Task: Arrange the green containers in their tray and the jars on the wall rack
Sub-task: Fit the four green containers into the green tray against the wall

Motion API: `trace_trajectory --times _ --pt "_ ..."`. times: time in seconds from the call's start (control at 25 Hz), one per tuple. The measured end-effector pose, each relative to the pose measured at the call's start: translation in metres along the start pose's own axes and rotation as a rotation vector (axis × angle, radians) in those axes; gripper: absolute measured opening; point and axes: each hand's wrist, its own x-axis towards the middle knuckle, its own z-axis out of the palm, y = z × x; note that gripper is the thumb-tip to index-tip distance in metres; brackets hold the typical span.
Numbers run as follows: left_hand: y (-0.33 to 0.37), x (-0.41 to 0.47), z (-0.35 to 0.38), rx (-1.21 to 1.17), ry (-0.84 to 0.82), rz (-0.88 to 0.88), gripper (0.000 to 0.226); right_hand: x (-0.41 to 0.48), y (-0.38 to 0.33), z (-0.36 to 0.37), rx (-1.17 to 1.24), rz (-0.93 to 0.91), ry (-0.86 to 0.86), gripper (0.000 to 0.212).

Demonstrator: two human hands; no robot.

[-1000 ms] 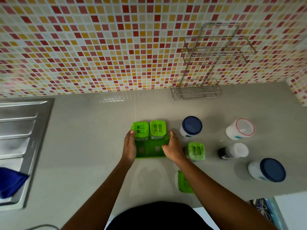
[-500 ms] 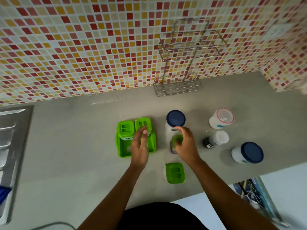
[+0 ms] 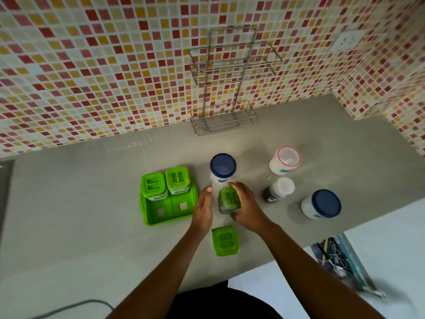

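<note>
- Head view: the right hand [image 3: 245, 207] has its grip wrapped around a green-lidded container [image 3: 228, 200] standing on the grey desk [image 3: 80, 226].
- The left hand [image 3: 203, 208] lies released, fingers straight, between that container and the green tray [image 3: 169, 209].
- Two green containers [image 3: 164, 184] fill the tray's back row.
- Another [image 3: 225, 241] sits nearer the desk edge.
- Jars [image 3: 222, 168] stand below the wall rack [image 3: 230, 81].

You have a matt grey counter [image 3: 69, 226], smooth. Green tray [image 3: 169, 215] and container lids [image 3: 225, 241]: glossy plastic. Wall rack [image 3: 232, 72]: shiny wire metal. Wall tiles [image 3: 92, 65]: glazed mosaic. Jar [image 3: 222, 168] at centre: smooth plastic, blue lid.
</note>
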Motion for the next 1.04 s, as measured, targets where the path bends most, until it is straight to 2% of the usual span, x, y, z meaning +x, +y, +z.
trace_trajectory --times 0.12,0.24,0.52,0.64,0.84,0.92,1.04 --pt "0.001 -0.002 0.000 -0.040 0.011 -0.061 0.032 0.006 -0.002 -0.001 -0.029 -0.014 0.022 0.091" --pt "0.002 -0.005 -0.008 -0.026 0.053 -0.094 0.050 0.007 -0.005 -0.004 -0.020 -0.029 0.054 0.090" --pt "0.018 -0.010 -0.058 -0.050 0.196 0.101 0.053 0.010 -0.051 -0.005 0.060 -0.170 0.106 0.086" --pt "0.022 -0.013 -0.088 -0.075 0.298 0.190 0.045 0.015 -0.084 0.007 0.064 -0.249 0.070 0.084" --pt "0.023 -0.014 -0.141 -0.082 0.470 0.223 0.041 0.021 -0.128 0.047 0.040 -0.313 -0.033 0.087" --pt "0.019 -0.012 -0.154 -0.065 0.522 0.213 0.036 0.021 -0.137 0.062 0.021 -0.321 -0.047 0.086" --pt "0.013 -0.004 -0.168 -0.081 0.517 0.075 0.041 0.023 -0.146 0.081 -0.011 -0.329 -0.053 0.084"
